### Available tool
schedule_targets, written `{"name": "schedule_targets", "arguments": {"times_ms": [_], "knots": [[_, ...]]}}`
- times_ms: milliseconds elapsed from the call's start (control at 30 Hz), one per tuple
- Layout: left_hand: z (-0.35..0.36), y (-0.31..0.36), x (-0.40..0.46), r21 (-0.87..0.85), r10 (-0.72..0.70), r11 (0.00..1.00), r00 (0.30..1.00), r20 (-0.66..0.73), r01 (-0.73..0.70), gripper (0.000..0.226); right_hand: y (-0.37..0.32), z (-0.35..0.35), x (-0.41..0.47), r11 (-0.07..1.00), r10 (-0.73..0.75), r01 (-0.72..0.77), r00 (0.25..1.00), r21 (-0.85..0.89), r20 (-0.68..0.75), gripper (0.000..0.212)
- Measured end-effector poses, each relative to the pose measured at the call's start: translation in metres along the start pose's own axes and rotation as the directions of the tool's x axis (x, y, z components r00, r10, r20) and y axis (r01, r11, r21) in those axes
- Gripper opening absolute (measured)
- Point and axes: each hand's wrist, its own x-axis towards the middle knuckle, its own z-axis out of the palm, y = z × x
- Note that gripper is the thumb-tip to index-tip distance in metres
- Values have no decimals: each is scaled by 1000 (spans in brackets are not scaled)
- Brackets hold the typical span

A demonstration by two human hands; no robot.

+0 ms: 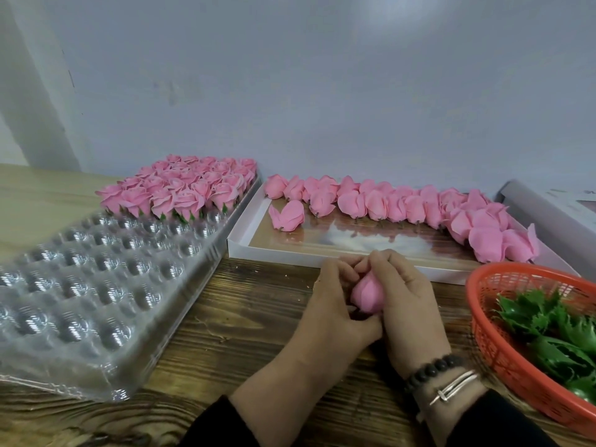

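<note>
Both hands meet over the wooden table, just in front of the white tray. My left hand (pixel 335 304) and my right hand (pixel 409 304) both hold one pink rose bud (pixel 367 293) between them, fingers curled round it and fingertips touching at its top. Its base is hidden behind my thumbs. The right wrist carries a dark bead bracelet and a silver bangle.
A white shallow tray (pixel 258 251) holds several loose pink buds (pixel 419 208) along its far and right sides. A clear plastic blister tray (pixel 96 285) on the left has finished pink roses (pixel 180 188) in its far rows. An orange basket (pixel 490 333) of green leaf calyxes (pixel 548 330) stands at the right.
</note>
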Motion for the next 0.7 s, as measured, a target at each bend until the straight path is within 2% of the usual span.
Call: {"name": "schedule_targets", "arguments": {"times_ms": [100, 167, 267, 300, 367, 433, 500, 567, 600, 667, 700], "knots": [[-6, -2, 2, 15, -93, 996, 995, 45, 93, 59, 0, 4, -2, 961, -159, 178, 982, -212, 107, 32], [-13, 0, 5, 98, -120, 989, 988, 99, 111, 52, 1, 7, -4, 909, -193, 254, 959, -330, 207, 23], [-17, 5, 7, 288, -32, 958, 991, 133, -8, 27, 0, 10, -8, 879, -167, 287, 934, -381, 317, 25], [-18, 5, 7, 347, 18, 936, 992, 126, -61, 25, -1, 12, -9, 864, -151, 296, 923, -406, 353, 27], [-21, 4, 7, 339, 60, 935, 988, 140, -105, 27, -2, 12, -9, 833, -115, 311, 906, -457, 407, 28], [-22, 5, 6, 225, -31, 974, 982, 188, -13, 25, -3, 11, -8, 812, -99, 318, 902, -490, 421, 28], [-23, 14, 2, 83, -72, 995, 986, 153, 60, 19, -5, 11, -8, 825, -123, 312, 913, -471, 389, 31], [-23, 17, 2, -136, -119, 983, 992, 50, 125, 18, -3, 7, -7, 864, -201, 310, 935, -397, 293, 46], [-23, 17, 4, -267, -121, 957, 992, -25, 110, 16, -2, 5, -6, 874, -240, 316, 941, -369, 238, 42], [-25, 20, 9, -477, -130, 879, 973, -190, 25, 11, 2, 4, -4, 873, -283, 327, 944, -361, 169, 15], [-26, 21, 11, -536, -149, 844, 959, -242, -4, 12, 4, 5, -4, 859, -287, 330, 943, -390, 168, 27]]}}
